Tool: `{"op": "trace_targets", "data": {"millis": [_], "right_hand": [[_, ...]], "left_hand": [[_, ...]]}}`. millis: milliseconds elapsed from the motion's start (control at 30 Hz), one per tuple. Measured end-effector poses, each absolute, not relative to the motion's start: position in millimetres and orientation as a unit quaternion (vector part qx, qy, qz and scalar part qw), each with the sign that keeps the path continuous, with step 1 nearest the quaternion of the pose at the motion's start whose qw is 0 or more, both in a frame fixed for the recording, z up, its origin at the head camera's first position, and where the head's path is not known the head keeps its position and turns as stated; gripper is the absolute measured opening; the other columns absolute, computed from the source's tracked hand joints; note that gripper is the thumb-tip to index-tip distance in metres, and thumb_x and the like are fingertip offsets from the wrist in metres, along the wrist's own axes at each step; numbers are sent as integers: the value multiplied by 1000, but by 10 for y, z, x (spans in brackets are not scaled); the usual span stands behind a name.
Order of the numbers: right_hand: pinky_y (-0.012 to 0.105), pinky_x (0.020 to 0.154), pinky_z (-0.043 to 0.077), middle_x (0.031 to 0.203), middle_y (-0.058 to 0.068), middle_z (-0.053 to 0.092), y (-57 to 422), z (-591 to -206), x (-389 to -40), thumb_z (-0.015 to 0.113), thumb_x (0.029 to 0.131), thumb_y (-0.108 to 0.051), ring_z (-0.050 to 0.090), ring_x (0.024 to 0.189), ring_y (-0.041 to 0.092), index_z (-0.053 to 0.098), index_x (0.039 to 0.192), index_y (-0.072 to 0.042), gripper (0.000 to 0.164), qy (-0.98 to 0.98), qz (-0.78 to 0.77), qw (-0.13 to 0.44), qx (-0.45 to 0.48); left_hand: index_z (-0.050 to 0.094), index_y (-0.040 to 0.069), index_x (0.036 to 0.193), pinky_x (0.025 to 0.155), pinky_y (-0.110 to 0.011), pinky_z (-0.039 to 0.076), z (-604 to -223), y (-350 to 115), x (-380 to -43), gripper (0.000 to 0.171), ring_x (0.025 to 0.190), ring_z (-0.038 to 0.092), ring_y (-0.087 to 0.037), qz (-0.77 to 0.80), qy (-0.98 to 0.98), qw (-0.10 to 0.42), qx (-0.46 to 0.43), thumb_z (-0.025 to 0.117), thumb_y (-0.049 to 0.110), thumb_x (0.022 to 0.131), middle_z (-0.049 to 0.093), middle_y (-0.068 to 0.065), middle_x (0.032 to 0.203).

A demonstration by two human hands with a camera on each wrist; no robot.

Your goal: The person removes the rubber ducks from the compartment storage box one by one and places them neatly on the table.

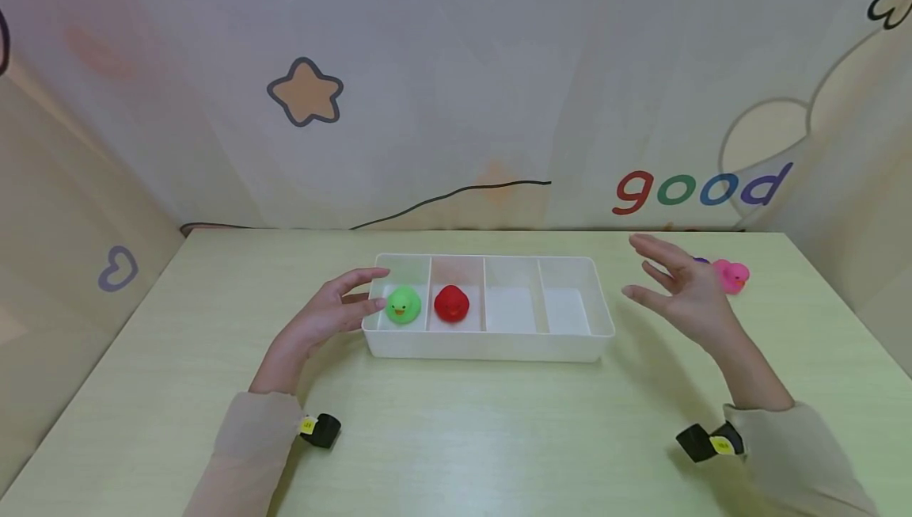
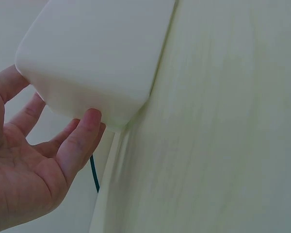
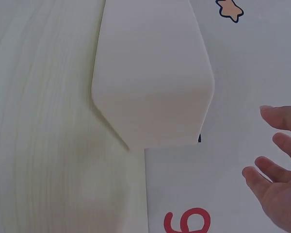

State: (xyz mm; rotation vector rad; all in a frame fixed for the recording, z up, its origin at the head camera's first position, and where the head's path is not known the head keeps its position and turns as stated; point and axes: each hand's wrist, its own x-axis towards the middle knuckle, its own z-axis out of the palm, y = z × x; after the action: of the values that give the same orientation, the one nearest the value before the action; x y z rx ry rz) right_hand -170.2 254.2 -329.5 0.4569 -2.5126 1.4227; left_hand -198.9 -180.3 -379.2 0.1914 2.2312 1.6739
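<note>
A long white tray (image 1: 484, 347) with several compartments in a row sits on the table. In its leftmost compartment is a green toy duck (image 1: 404, 306), and beside that, in the neighbouring one, a red toy duck (image 1: 452, 305). My left hand (image 1: 331, 315) rests its fingertips against the tray's left end; the left wrist view shows straight, spread fingers (image 2: 89, 121) at the end wall. Off the tray's right end, my right hand (image 1: 687, 295) hovers above the table with fingers spread and holds nothing. Behind it lies a pink toy duck (image 1: 732, 275), partly covered by the hand.
A small purple thing (image 1: 701, 260) peeks out beside the pink duck, mostly hidden by the right hand. A patterned cloth (image 1: 442, 105) hangs along the table's back edge. The pale wooden table (image 1: 484, 438) extends in front of the tray.
</note>
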Motion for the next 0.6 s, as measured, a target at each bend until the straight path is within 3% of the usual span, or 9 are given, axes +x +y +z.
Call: {"op": "trace_targets", "data": {"millis": [233, 600], "right_hand": [[12, 84, 41, 135, 22, 41, 2302, -3276, -1695, 68, 77, 5, 49, 118, 13, 44, 131, 4, 59, -840, 499, 98, 189], [18, 88, 41, 134, 20, 43, 1976, -3260, -1720, 68, 76, 8, 45, 120, 31, 45, 129, 5, 58, -824, 522, 65, 210]], "left_hand": [[43, 19, 134, 94, -50, 39, -3776, -1808, -1980, 57, 132, 28, -34, 589, 788, 170, 65, 66, 28, 84, 26, -4, 146], [43, 19, 134, 94, -50, 39, -3803, -1813, -1995, 56, 132, 28, -33, 589, 787, 172, 71, 66, 29, 84, 26, -3, 146]]}}
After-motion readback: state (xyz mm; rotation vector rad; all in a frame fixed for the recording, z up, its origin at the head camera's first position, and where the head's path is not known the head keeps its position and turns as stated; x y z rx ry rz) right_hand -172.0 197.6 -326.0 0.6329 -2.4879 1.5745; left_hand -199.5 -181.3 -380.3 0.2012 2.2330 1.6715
